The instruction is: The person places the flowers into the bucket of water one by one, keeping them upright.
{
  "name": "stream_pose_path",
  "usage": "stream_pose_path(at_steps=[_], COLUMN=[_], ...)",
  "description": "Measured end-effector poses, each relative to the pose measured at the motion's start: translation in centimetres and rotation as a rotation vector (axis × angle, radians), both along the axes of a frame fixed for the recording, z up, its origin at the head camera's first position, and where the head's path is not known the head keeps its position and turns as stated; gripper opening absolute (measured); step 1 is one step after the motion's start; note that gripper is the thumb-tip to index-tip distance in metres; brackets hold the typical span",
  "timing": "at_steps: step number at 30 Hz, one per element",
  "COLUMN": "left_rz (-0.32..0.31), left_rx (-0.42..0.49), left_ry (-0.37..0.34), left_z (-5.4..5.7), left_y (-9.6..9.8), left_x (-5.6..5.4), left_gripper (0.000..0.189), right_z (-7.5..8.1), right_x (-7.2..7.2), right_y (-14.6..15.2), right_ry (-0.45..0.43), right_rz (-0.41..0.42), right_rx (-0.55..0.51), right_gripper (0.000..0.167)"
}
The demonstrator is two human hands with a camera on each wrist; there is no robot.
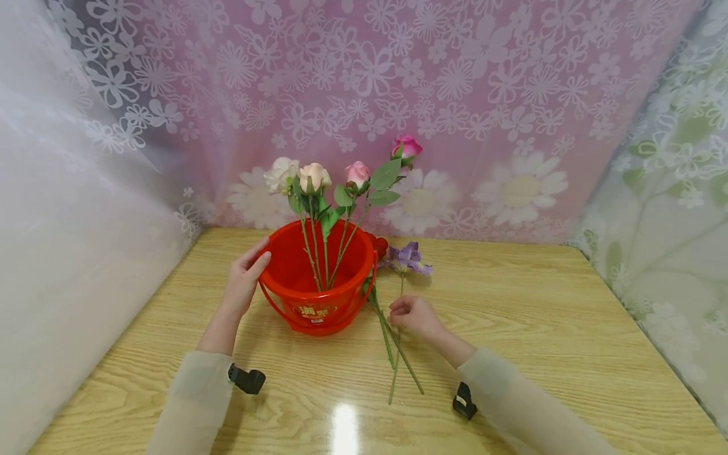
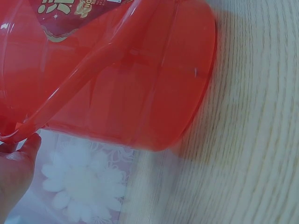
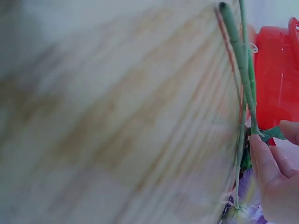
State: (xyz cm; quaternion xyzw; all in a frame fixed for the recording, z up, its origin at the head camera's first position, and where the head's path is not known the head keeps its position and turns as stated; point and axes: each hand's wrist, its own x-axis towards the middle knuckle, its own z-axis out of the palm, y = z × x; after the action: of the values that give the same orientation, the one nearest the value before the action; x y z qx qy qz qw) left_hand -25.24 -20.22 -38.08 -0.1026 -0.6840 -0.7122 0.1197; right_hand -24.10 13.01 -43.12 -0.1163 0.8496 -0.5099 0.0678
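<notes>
In the head view, a red bucket [image 1: 335, 316] stands upright, holding several artificial stems: a white flower [image 1: 281, 175], a peach rose [image 1: 315, 177], a light pink rose [image 1: 357, 173] and a deep pink rose [image 1: 407, 148]. My left hand [image 1: 243, 275] touches its left rim, thumb and fingers extended near the handle joint. To the bucket's right, a purple flower [image 1: 408, 258] and a red flower [image 1: 378, 243], partly hidden, lie with crossing green stems [image 1: 400, 351]. My right hand [image 1: 418, 318] is beside these stems; in the right wrist view its thumb and fingers [image 3: 264, 161] are apart, fingertips near a stem.
The wood-grain table [image 1: 512, 303] extends right and in front of the bucket. A pink floral curtain [image 1: 455, 95] hangs behind it, with pale sheeting [image 1: 85, 208] at the left. Each wrist carries a small black camera [image 1: 247, 379].
</notes>
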Motion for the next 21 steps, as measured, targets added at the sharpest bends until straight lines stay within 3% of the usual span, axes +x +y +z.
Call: stream_pose_path(at_steps=[21], left_rz=[0.009], left_rx=[0.0], left_ry=[0.016], left_z=[-0.03], left_y=[0.08], left_x=[-0.1], left_gripper=[0.045], right_z=[-0.73], right_x=[-0.08], right_y=[-0.46], right_ry=[0.042], right_rz=[0.076], right_rx=[0.123], right_gripper=[0.021])
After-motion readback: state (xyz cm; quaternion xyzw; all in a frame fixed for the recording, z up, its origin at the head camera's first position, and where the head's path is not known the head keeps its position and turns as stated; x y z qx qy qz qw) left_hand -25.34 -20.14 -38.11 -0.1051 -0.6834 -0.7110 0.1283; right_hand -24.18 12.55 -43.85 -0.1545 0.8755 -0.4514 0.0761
